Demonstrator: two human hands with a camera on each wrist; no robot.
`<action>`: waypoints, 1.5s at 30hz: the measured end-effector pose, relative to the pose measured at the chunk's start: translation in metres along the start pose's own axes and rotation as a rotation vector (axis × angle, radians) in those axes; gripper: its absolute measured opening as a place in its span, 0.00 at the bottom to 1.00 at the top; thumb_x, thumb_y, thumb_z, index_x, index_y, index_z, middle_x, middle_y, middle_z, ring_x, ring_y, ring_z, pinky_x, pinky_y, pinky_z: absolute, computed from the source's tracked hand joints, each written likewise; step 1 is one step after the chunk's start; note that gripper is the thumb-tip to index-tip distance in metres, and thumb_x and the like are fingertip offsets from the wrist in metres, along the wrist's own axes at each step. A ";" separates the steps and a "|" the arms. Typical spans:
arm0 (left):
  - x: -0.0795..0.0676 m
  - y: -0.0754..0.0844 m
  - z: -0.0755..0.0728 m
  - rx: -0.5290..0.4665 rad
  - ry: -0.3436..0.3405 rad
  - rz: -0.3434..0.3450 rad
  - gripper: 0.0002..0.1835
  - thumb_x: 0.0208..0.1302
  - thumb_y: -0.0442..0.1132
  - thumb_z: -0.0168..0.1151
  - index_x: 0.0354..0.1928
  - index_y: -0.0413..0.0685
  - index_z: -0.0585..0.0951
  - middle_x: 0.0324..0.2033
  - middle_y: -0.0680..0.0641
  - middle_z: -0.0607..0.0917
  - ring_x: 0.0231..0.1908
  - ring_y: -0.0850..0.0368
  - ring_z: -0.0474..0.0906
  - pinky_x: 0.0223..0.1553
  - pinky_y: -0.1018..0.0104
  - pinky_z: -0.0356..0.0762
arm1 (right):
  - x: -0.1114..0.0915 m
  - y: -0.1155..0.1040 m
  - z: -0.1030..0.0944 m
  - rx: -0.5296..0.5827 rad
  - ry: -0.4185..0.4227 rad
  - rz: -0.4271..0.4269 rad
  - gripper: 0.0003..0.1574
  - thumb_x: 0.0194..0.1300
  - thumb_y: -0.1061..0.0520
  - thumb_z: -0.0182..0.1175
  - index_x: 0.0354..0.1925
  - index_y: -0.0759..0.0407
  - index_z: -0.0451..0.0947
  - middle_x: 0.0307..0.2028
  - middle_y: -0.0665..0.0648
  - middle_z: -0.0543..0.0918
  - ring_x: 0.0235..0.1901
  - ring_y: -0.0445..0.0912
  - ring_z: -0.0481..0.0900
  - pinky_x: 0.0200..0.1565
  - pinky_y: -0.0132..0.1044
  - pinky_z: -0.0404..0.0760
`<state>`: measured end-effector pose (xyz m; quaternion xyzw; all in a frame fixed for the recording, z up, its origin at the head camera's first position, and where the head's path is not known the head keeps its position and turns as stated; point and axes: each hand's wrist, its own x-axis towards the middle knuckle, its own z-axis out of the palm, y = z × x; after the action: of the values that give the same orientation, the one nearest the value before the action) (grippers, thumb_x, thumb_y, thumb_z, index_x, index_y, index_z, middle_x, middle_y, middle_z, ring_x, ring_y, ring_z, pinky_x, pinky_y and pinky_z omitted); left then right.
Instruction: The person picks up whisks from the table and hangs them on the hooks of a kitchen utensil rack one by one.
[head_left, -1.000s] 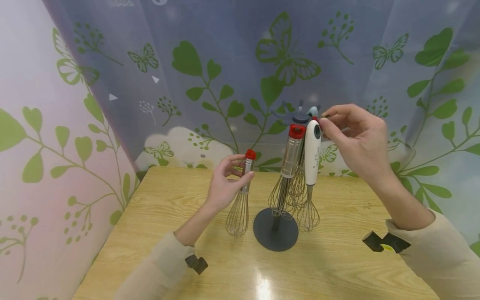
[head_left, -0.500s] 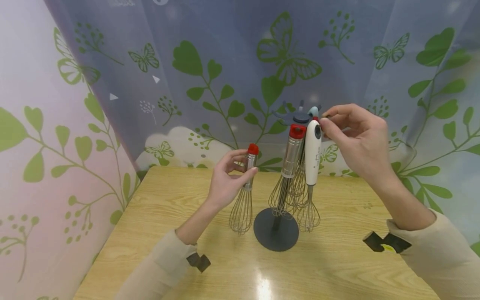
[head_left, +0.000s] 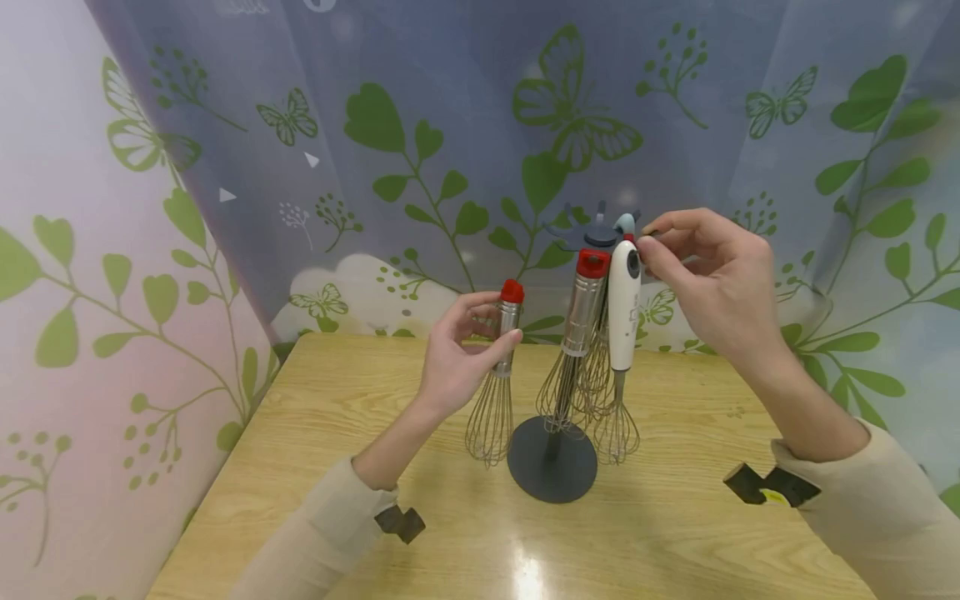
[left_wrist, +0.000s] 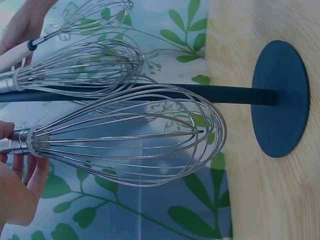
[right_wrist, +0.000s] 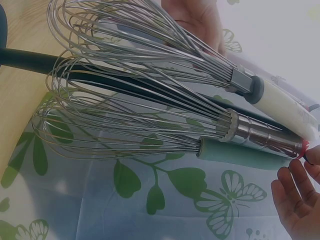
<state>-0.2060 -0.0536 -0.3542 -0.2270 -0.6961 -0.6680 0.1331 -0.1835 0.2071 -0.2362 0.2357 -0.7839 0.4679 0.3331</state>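
Note:
In the head view my left hand [head_left: 459,354] grips a balloon whisk [head_left: 507,319] by its ribbed steel handle, red cap up and wire loops down. It hangs just left of a dark whisk stand [head_left: 551,479]. On the stand hang a larger red-capped steel whisk [head_left: 581,312] and a white-handled whisk [head_left: 624,308]. Behind them the right wrist view shows a third steel-handled whisk [right_wrist: 267,136] and a teal-handled whisk [right_wrist: 245,154]. With thumb and fingertips, my right hand [head_left: 712,283] pinches a dark hook tip of the stand, beside a red whisk cap.
The stand's round base rests on a wood-grain table [head_left: 360,433]. A patterned curtain [head_left: 465,108] with leaves and butterflies hangs behind the table, and a pale printed wall covering [head_left: 112,275] stands at the left. More bare hooks spread from the stand's top [head_left: 600,235].
My left hand has moved a little right and up with its whisk, nearer the stand. The right hand and the hanging whisks have stayed in place.

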 end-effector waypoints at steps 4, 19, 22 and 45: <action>0.001 0.005 0.001 -0.009 -0.001 0.020 0.23 0.58 0.36 0.70 0.56 0.54 0.77 0.42 0.42 0.82 0.33 0.57 0.81 0.29 0.65 0.84 | 0.000 -0.001 0.000 0.013 0.001 -0.004 0.08 0.61 0.65 0.65 0.39 0.69 0.81 0.24 0.43 0.83 0.24 0.32 0.81 0.26 0.21 0.78; 0.003 0.028 0.006 -0.030 -0.009 0.062 0.24 0.58 0.33 0.70 0.57 0.52 0.77 0.41 0.45 0.81 0.32 0.61 0.82 0.35 0.63 0.86 | -0.001 -0.002 0.000 0.016 0.004 -0.013 0.07 0.61 0.66 0.65 0.38 0.69 0.81 0.24 0.43 0.83 0.24 0.32 0.81 0.26 0.22 0.78; 0.003 0.033 0.005 -0.027 -0.003 0.075 0.24 0.58 0.33 0.70 0.57 0.51 0.77 0.42 0.44 0.81 0.33 0.61 0.82 0.35 0.64 0.86 | -0.001 -0.002 0.000 0.018 0.006 -0.015 0.07 0.61 0.66 0.65 0.38 0.70 0.81 0.24 0.42 0.83 0.24 0.32 0.81 0.26 0.21 0.78; 0.010 0.058 0.012 -0.012 0.020 0.178 0.25 0.56 0.32 0.70 0.57 0.48 0.77 0.42 0.42 0.82 0.38 0.61 0.81 0.35 0.64 0.85 | -0.001 -0.002 0.001 0.011 0.007 -0.002 0.08 0.61 0.65 0.65 0.38 0.69 0.81 0.24 0.40 0.83 0.24 0.31 0.81 0.26 0.21 0.78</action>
<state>-0.1848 -0.0401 -0.2996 -0.2821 -0.6677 -0.6600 0.1974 -0.1820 0.2056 -0.2363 0.2369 -0.7798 0.4728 0.3350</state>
